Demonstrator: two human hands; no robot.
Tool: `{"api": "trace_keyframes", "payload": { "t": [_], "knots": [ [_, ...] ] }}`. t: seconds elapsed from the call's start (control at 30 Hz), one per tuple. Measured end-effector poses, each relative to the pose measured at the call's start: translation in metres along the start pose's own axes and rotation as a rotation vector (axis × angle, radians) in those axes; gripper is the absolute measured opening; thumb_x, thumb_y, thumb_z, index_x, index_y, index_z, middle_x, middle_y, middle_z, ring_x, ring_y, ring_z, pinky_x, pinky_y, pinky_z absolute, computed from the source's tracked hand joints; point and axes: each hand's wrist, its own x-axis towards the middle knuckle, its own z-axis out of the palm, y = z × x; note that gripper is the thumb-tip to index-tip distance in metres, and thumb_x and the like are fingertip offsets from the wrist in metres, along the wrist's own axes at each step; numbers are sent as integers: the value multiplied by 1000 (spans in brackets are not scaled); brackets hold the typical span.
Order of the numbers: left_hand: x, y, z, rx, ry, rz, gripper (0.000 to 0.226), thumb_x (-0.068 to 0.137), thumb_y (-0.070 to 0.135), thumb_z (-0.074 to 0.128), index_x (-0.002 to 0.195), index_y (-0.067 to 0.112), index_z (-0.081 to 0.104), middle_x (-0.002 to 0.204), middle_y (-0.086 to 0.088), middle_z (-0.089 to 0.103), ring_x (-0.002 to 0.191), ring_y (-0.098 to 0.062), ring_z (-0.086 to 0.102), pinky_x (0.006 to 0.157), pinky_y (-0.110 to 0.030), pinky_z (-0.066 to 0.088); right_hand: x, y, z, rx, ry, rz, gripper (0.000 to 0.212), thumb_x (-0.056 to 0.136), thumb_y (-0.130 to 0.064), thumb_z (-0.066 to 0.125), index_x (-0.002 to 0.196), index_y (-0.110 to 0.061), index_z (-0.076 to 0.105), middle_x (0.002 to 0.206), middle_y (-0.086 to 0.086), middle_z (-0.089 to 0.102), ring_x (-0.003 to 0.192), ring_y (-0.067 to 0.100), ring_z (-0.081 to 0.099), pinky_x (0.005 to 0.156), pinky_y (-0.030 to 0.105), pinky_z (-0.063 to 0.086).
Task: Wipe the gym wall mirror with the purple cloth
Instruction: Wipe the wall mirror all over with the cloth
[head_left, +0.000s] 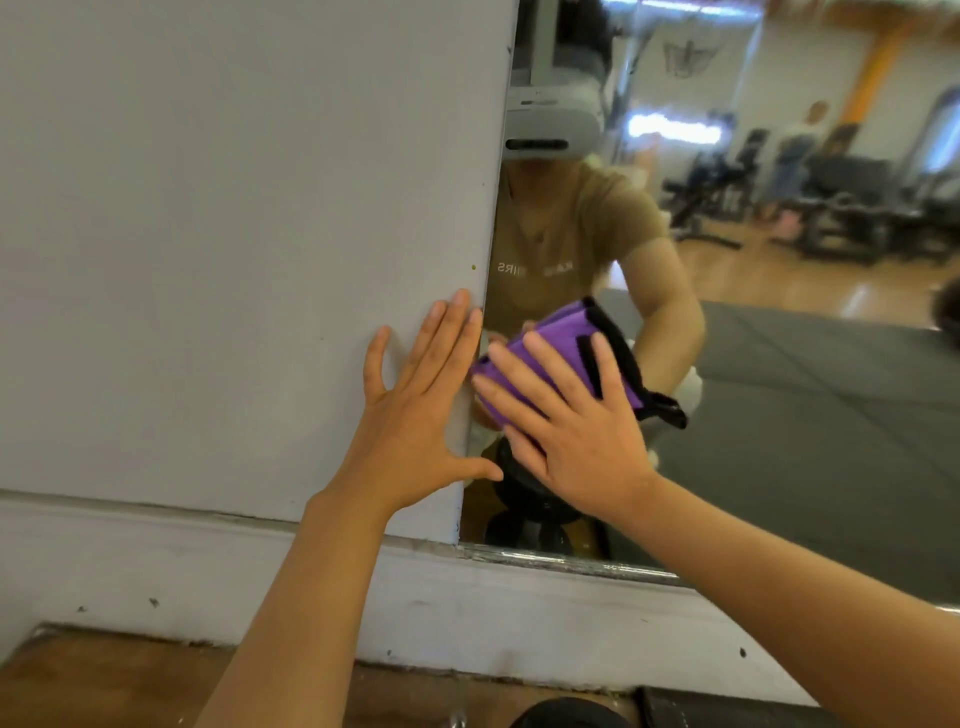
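Observation:
The wall mirror (779, 389) fills the right half of the view, its left edge running down beside a grey wall. A purple cloth (558, 335) with black trim lies flat against the glass near that edge. My right hand (576, 431) presses the cloth onto the mirror with straight, spread fingers. My left hand (415, 410) rests flat on the grey wall (234, 234), fingers spread, its fingertips and thumb reaching the mirror's edge. The cloth's lower part is hidden under my right hand.
A white baseboard (260, 582) runs under the wall and mirror, above a wooden floor (104, 686). A dark dumbbell (571, 714) sits at the bottom edge. The mirror reflects a person in a headset, gym machines, a dark mat and another person far back.

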Motion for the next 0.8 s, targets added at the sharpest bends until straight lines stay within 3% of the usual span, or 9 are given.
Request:
{"api": "trace_keyframes", "payload": {
  "t": [0.2, 0.3, 0.4, 0.5, 0.67, 0.73, 0.8],
  "knots": [
    [-1, -1, 2, 11, 50, 21, 134, 69, 75, 67, 158, 23, -19, 163, 9, -30, 153, -13, -19, 118, -41, -21, -74, -47, 32, -47, -174, -190, 65, 102, -44, 36, 161, -28, 13, 170, -1, -3, 156, 23, -4, 124, 53, -10],
    [-1, -2, 3, -1, 69, 20, 113, 82, 76, 49, 159, 24, -16, 164, 10, -28, 154, -12, -17, 118, -42, -19, -91, -57, 37, -83, -242, -279, 70, 102, -48, 39, 162, -28, 10, 170, -1, -4, 156, 24, -8, 123, 52, -13],
    [-1, -4, 10, 15, 163, 19, 82, 99, 58, 35, 161, 22, -5, 165, 12, -22, 154, -10, -11, 120, -42, -14, -88, -49, 35, -43, -245, -340, 69, 100, -47, 45, 161, -28, 19, 169, -4, 5, 156, 21, -5, 124, 50, -13],
    [1, -3, 16, 12, 223, 3, 72, 103, 45, 36, 161, 22, 0, 167, 9, -14, 154, -7, -10, 121, -42, -11, -70, -29, 23, 52, -140, -223, 64, 98, -40, 50, 158, -30, 31, 166, -6, 17, 156, 16, 7, 126, 46, -5],
    [4, -3, 21, 34, 257, -1, 69, 104, 45, 35, 161, 20, 4, 169, 0, 1, 153, -7, -13, 121, -44, -10, -45, -25, 10, 121, 33, 112, 55, 101, -36, 47, 155, -31, 35, 164, -3, 26, 155, 17, 15, 124, 51, 3],
    [4, -4, 21, 18, 272, 8, 69, 104, 44, 36, 160, 18, 5, 168, 0, 2, 153, -6, -13, 120, -44, -9, -52, -40, 20, 87, 5, 125, 57, 102, -37, 44, 157, -31, 32, 167, -1, 21, 156, 20, 9, 124, 55, 0],
    [4, -3, 21, 6, 280, 8, 69, 104, 42, 38, 160, 17, 7, 168, 2, 1, 153, -6, -12, 120, -44, -9, -77, -63, 33, 21, -98, -9, 64, 101, -42, 42, 160, -31, 19, 170, -1, 8, 156, 22, 0, 123, 55, -7]
  ]
}}
